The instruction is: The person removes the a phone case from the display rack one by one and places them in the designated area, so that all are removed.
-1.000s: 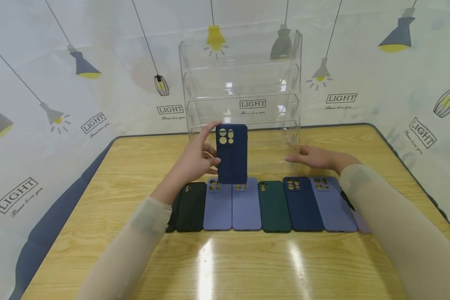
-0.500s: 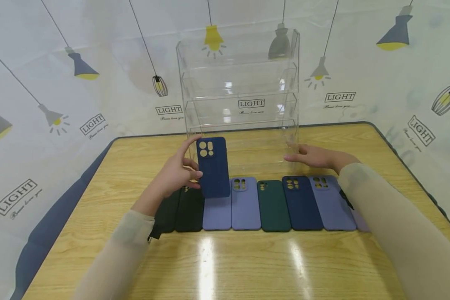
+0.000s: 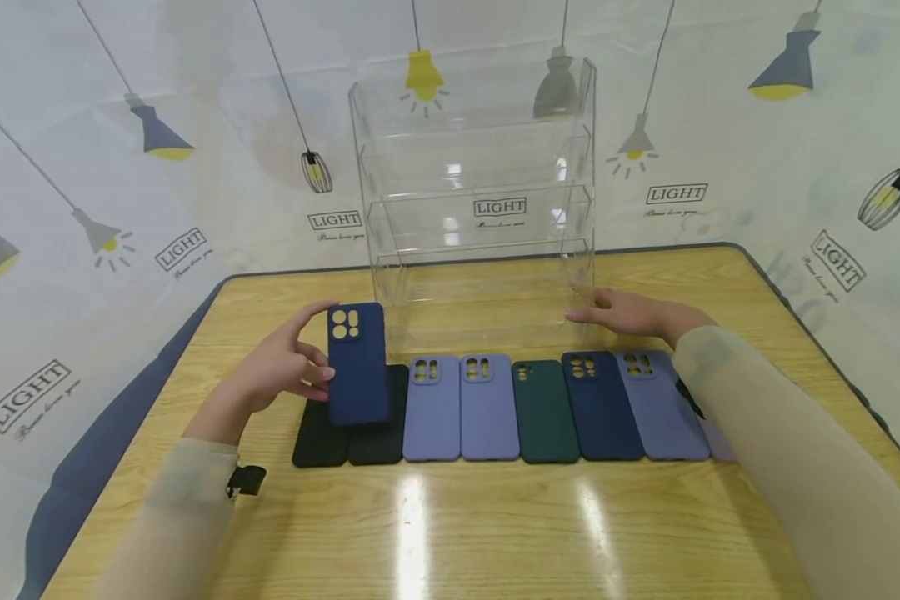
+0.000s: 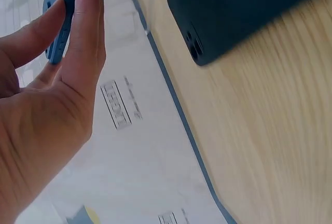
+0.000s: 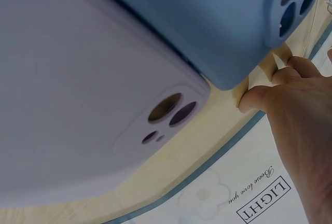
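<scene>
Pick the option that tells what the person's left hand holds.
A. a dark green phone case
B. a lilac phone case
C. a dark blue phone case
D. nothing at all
C: in the head view the left hand grips a dark blue phone case upright above the black cases at the left end of the row on the table.
</scene>
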Available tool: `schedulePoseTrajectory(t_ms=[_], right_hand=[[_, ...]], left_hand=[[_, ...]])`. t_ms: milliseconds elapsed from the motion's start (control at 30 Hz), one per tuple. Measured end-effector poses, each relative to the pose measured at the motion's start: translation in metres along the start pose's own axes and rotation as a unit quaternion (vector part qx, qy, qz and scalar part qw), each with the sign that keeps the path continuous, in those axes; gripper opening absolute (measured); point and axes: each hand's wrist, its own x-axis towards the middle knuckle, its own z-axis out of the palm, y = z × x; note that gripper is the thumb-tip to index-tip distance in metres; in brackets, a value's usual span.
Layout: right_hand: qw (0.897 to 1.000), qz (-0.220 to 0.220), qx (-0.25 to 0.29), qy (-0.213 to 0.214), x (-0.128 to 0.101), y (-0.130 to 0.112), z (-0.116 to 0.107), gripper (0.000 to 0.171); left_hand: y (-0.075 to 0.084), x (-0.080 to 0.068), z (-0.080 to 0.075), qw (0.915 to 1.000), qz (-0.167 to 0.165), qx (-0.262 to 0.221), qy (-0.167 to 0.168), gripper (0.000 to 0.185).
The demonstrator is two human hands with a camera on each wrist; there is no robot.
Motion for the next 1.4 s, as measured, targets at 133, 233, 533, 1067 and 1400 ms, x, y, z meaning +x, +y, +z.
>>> schedulePoseTrajectory(t_ms=[133,233,533,1067,1400], right_hand=[[1.0,-0.002,-0.002,0.001,0.001,0.001,0.001,0.101],[1.0,0.002,-0.001,0.0,0.0,0.0,0.001,0.103],[1.0,0.01,-0.019,0.0,0.002,-0.001,0.001,0.111],[1.0,0.014,-0.011,-0.002,0.003,-0.002,0.002,0.111],[1.0,0.011,-0.011,-0.001,0.0,-0.003,0.0,0.107]], left_hand=[[-0.013,-0.011,-0.023,0.9999,-0.014,-0.002,0.0,0.106],[-0.023,-0.018,-0.04,0.9996,-0.029,0.005,-0.003,0.105],[-0.051,-0.032,-0.08,0.9928,-0.109,0.045,-0.022,0.105],[-0.082,-0.031,-0.083,0.9798,-0.172,0.09,-0.044,0.103],[-0.074,-0.025,-0.076,0.9756,-0.168,0.129,-0.056,0.102]])
